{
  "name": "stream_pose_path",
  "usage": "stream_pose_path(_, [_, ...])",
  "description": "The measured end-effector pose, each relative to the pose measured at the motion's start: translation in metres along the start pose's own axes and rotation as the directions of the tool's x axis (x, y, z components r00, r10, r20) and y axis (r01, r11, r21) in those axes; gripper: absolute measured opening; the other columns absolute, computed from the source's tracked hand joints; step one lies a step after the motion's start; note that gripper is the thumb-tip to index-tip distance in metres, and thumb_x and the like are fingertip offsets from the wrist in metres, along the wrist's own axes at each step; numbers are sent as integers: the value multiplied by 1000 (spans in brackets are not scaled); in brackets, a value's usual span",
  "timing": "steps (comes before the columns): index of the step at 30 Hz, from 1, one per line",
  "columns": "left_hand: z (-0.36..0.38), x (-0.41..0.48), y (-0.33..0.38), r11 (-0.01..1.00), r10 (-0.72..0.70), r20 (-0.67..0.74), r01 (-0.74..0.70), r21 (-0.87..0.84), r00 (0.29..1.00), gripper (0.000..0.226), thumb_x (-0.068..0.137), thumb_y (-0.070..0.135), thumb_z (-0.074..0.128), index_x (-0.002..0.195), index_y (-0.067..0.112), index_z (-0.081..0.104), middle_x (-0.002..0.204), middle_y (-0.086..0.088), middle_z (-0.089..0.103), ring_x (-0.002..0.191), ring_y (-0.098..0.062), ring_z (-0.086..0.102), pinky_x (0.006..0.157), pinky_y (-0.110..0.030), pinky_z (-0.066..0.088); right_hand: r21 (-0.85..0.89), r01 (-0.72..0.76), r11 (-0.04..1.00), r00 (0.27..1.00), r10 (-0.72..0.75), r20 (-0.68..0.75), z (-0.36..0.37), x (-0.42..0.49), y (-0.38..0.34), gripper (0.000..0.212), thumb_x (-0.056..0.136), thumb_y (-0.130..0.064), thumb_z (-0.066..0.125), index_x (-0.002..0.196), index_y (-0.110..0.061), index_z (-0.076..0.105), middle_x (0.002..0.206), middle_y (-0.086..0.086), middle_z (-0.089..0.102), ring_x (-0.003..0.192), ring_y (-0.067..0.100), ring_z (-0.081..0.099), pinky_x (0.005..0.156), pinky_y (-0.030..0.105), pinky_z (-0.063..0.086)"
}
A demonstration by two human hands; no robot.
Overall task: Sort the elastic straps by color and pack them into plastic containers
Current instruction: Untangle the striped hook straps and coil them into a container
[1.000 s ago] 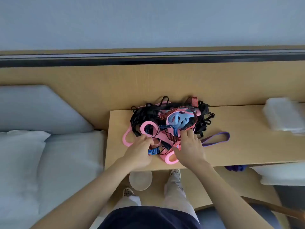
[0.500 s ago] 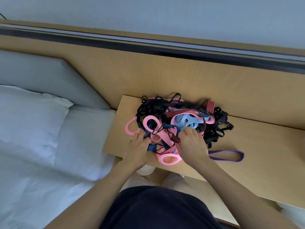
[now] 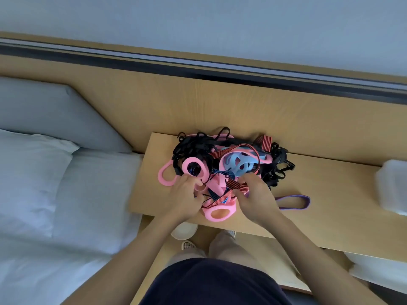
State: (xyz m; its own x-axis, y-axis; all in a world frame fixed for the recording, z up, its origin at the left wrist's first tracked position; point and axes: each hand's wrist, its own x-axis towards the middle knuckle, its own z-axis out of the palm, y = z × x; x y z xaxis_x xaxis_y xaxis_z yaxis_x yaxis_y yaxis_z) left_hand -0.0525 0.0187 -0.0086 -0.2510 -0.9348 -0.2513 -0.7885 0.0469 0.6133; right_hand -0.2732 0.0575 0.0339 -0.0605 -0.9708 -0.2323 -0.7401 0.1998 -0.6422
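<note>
Both hands (image 3: 220, 198) apparently in strap pile (image 3: 222, 159)

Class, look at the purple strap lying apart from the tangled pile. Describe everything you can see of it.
The purple strap is a flat, narrow closed loop, seemingly of elastic fabric, with a darker inner face. It lies limp and flattened into a long oval on the wooden shelf, right of the tangled pile and well left of the clear plastic containers. Its left end disappears behind the right hand, so whether that hand touches it cannot be told. Nothing else rests on it.
</note>
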Motion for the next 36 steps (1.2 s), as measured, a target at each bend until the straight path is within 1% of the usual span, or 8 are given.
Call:
stream_pose_path(4, [8,4,16,988,89,49,-82,-130,995,23,86,12,61,91,34,67,89,4,63,83,-16,58,75,-39,53,113,-97,989,994,102,-41,-11,-10,5,17,94,-13,66,108,-20,60,103,-7,59,92,14,54,70,16,36])
stream_pose_path(6, [14,5,23,974,126,79,-108,-197,989,28,88,12,60,86,38,69,90,9,65,85,-10,58,72,-33,52,163,-118,980,990,129,-56,-16,-15,7,20,93,-10,64,102,-26,58,101,-9,62,91,11,56,73,21,40])
stream_pose_path(9, [26,6,27,964,149,79,-127,-235,986,12,89,11,62,90,21,70,95,9,65,90,-6,58,81,-35,52,181,-132,975,986,148,-78,-24,-20,10,23,91,-5,63,100,-26,61,104,-12,62,97,8,57,80,26,47])
stream_pose_path(14, [35,-1,21,971,122,62,-106,-214,991,19,89,6,62,99,21,68,107,7,61,107,-12,53,96,-35,48,157,-88,984,989,105,-107,-30,-24,16,36,87,7,62,93,-28,57,115,-11,54,104,13,56,81,5,37])
stream_pose_path(17, [34,-7,19,970,93,35,-82,-229,995,26,87,3,62,100,26,67,107,12,57,106,-11,53,94,-35,49,101,-62,993,994,70,-84,-32,-18,25,22,89,6,62,99,-15,61,123,-6,49,111,14,52,93,20,39])
stream_pose_path(24, [39,5,50,987,28,73,-16,-158,997,47,95,30,65,140,29,51,135,13,56,122,-4,44,104,-30,41,88,90,992,979,-104,173,-57,7,45,25,91,4,61,100,-19,63,118,-8,53,109,13,54,94,28,46])
stream_pose_path(28, [34,22,85,999,-14,77,16,-31,997,13,91,24,68,103,25,69,97,9,68,86,-11,60,79,-45,54,23,185,982,935,-183,302,-69,23,65,26,92,-2,62,98,-27,60,115,-8,50,106,14,52,86,19,36])
stream_pose_path(36, [37,17,116,986,-157,-75,152,-74,985,19,89,18,69,107,21,75,102,11,71,88,-8,62,83,-36,54,-152,495,855,788,-369,492,-67,43,77,33,98,-15,57,131,-19,62,128,2,46,121,26,44,100,39,43])
